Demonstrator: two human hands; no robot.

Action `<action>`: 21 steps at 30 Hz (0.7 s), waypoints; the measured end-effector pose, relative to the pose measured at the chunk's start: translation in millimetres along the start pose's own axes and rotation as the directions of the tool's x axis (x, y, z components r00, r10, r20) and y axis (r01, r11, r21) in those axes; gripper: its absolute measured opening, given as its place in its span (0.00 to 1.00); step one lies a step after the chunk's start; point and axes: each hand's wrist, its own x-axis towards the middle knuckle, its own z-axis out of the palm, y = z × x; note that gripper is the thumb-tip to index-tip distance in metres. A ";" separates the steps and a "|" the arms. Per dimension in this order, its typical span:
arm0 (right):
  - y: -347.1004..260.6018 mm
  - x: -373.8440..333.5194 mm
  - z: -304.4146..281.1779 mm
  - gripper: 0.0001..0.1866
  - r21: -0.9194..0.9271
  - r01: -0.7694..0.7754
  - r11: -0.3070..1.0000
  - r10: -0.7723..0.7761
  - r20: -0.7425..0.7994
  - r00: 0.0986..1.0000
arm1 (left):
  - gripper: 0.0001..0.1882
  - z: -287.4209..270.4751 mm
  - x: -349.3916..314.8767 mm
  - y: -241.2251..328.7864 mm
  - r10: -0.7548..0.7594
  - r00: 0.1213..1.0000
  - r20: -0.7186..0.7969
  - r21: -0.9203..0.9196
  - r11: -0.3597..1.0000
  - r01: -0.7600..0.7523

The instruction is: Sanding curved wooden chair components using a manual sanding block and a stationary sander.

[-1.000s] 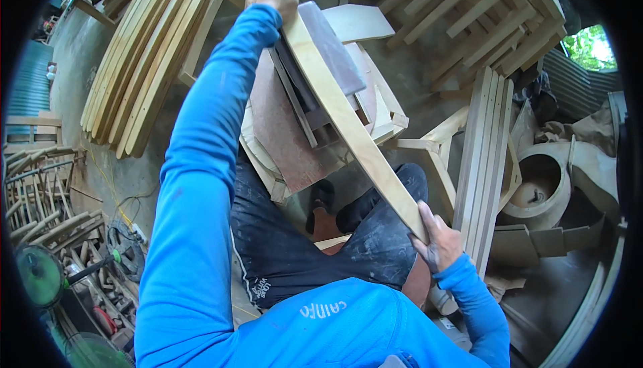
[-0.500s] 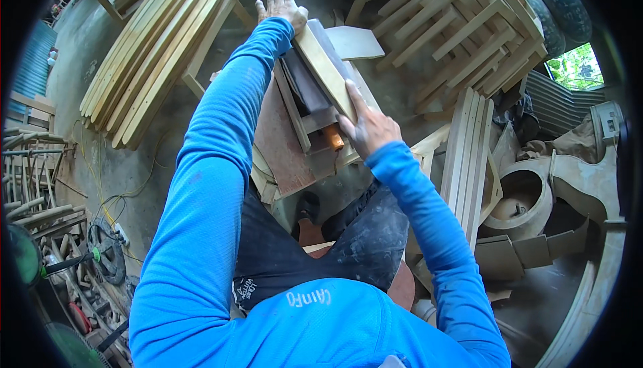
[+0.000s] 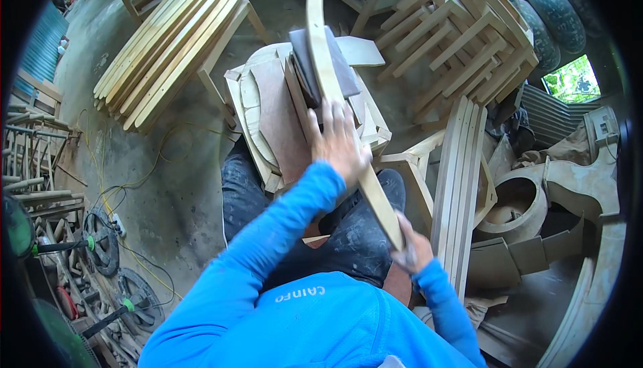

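Observation:
A long, slightly curved wooden slat (image 3: pixel 323 59) runs from the far middle down toward my lap on the right. Its far part lies across a dark grey pad (image 3: pixel 346 76) on a low wooden work stand (image 3: pixel 248 110). My left hand (image 3: pixel 340 148) lies over the slat's middle, fingers stretched out and somewhat apart, a little blurred. At the slat's near end, my right hand (image 3: pixel 415 244) is closed around the wood. The palm sides of both hands are hidden.
Curved slats (image 3: pixel 177 46) are stacked at the far left, and wooden frames (image 3: pixel 462 39) at the far right. Straight boards (image 3: pixel 461 187) lean close by my right arm. A yellow cord (image 3: pixel 161 147) trails over the floor at left, near wheeled tools (image 3: pixel 137 297).
The slat has shifted toward me, its near end now beside my right thigh. Both hands came nearer, the left from the slat's far part. The orange cylinder under the pad is now out of sight.

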 end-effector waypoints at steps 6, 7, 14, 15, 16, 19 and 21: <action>-17.1 -107.7 2.4 0.36 -0.025 -0.040 0.999 0.035 -0.174 0.984 | 0.54 7.8 -106.1 30.8 -0.304 0.951 -0.059 -0.744 0.648 0.161; -22.7 -110.8 -5.0 0.36 -0.023 -0.049 0.999 0.044 -0.178 0.983 | 0.52 -5.9 -101.3 35.2 -0.384 0.923 -0.041 -0.842 0.511 0.175; -42.8 -44.0 -41.0 0.39 -0.159 0.232 0.960 -0.279 -0.421 0.863 | 0.38 -127.3 -13.8 62.7 -0.090 0.996 0.014 -0.909 -0.417 -0.025; -46.4 -32.1 -41.2 0.41 -0.127 0.247 0.961 -0.277 -0.459 0.844 | 0.39 -152.7 7.5 67.2 -0.039 0.997 -0.065 -0.913 -0.402 -0.075; -58.7 -18.6 -44.9 0.41 -0.129 0.247 0.960 -0.278 -0.460 0.843 | 0.41 -180.7 30.3 71.1 0.050 0.981 -0.187 -0.949 -0.267 -0.167; -113.6 11.7 -73.0 0.44 -0.170 0.322 0.931 -0.362 -0.523 0.772 | 0.39 -238.5 86.9 75.4 0.112 0.905 -0.411 -0.912 -0.037 -0.409; -142.1 19.8 -93.8 0.46 -0.378 0.541 0.751 -0.653 -0.547 0.524 | 0.41 -265.1 117.0 64.9 0.461 0.713 -0.528 -0.762 0.113 -0.637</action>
